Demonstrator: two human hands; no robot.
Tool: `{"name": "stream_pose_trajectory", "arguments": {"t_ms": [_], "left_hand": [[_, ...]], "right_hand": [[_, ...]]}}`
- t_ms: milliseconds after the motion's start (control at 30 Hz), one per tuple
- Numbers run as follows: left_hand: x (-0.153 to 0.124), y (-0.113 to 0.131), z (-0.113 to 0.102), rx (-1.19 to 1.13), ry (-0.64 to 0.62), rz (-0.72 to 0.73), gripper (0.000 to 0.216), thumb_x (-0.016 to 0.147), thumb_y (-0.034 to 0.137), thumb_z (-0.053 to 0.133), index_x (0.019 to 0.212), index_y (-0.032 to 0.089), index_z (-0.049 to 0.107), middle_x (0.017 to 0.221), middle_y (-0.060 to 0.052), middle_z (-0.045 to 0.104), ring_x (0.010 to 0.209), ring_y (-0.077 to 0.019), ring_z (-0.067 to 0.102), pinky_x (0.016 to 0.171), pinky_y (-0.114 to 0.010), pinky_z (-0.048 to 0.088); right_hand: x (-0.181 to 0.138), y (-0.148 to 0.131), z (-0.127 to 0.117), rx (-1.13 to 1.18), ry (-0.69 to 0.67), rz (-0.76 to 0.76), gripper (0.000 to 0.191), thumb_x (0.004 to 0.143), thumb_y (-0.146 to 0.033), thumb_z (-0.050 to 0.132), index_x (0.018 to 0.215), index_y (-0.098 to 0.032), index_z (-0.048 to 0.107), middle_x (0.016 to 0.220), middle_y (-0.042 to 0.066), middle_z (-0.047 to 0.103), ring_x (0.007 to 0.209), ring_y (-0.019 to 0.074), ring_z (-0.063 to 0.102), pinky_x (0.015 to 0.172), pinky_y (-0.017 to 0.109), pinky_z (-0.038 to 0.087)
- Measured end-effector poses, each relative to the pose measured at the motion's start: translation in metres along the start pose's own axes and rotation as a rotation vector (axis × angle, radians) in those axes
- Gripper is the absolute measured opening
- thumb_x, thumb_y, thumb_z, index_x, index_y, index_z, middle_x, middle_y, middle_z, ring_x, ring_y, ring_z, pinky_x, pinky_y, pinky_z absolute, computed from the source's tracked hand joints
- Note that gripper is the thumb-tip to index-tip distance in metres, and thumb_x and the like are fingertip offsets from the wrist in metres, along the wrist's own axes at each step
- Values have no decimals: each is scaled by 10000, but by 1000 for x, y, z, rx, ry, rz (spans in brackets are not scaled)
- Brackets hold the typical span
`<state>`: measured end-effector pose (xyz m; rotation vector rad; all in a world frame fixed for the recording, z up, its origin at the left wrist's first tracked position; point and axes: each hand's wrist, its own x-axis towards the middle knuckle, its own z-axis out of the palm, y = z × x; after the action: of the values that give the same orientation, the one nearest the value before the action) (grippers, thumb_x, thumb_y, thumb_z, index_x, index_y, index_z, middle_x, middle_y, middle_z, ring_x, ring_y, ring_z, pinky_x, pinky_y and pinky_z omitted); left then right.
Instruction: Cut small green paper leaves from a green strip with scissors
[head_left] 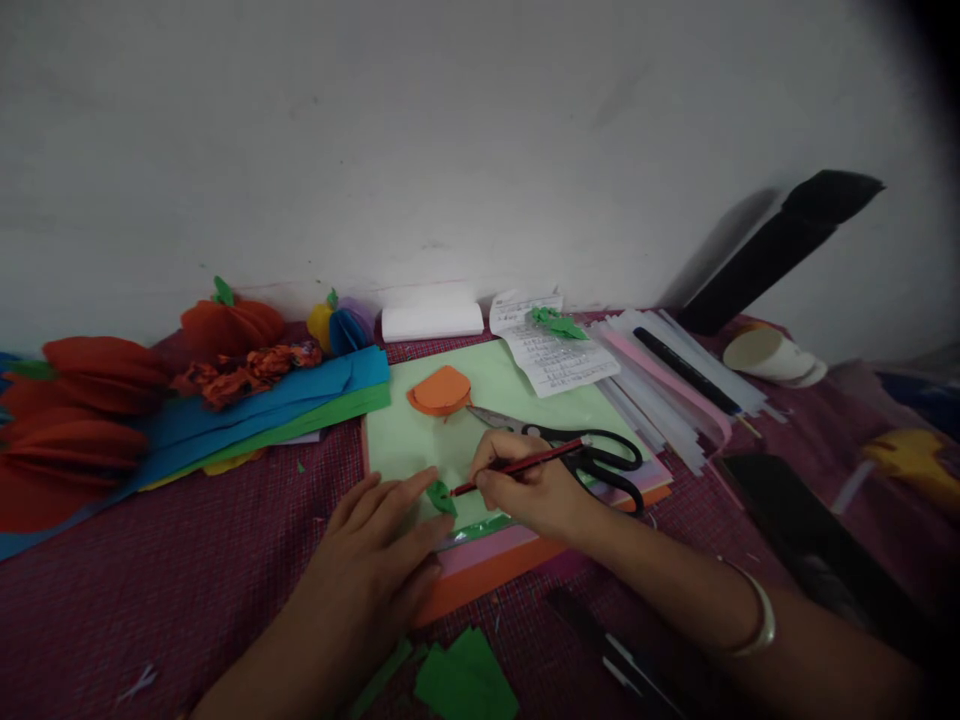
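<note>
My right hand is closed around a red and black pencil. Its tip meets a small green paper leaf, or sits just above it. My left hand lies with its fingers spread, thumb and forefinger on either side of the leaf. Beneath is a pale green sheet on top of a stack of coloured papers. Scissors with black handles lie behind my right hand, partly covered by it. Near their tips rests a stack of folded orange paper.
Red paper pumpkins and blue paper occupy the left. Along the back are a handwritten note and green leaf cutouts. Glue sticks, a black pen and a white cup lie right. Green scraps lie in front.
</note>
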<state>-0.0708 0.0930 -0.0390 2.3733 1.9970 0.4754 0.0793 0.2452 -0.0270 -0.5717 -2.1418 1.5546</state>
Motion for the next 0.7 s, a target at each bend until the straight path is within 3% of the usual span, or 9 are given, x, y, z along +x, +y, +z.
{"name": "stream_pose_trajectory", "arguments": {"t_ms": [233,467,700], "left_hand": [[-1,-1,0,6,32,14,341,816,143,541,1116,295,595,1337,-93,492,1146,-293,474,926,-568,409],[0,-1,0,23,33,24,340,815,144,541,1116,291,596,1327,-97,497,1129,-286,481,918,-569,415],[-2,-3,-1,54,61,61,350,813,142,528,1121,291,602,1309,-104,509,1130,-290,486,905,-540,432]], "right_hand": [[0,0,0,-130,-19,1,133,687,-72,484,612,-169,537,518,-61,449,492,84,393,443,184,274],[-1,0,1,-80,-65,-4,87,735,-121,523,669,-165,560,531,-64,461,489,78,395,441,183,279],[0,-1,-3,-24,-5,7,122,682,-87,473,606,-173,511,516,-64,439,475,79,380,432,182,267]]}}
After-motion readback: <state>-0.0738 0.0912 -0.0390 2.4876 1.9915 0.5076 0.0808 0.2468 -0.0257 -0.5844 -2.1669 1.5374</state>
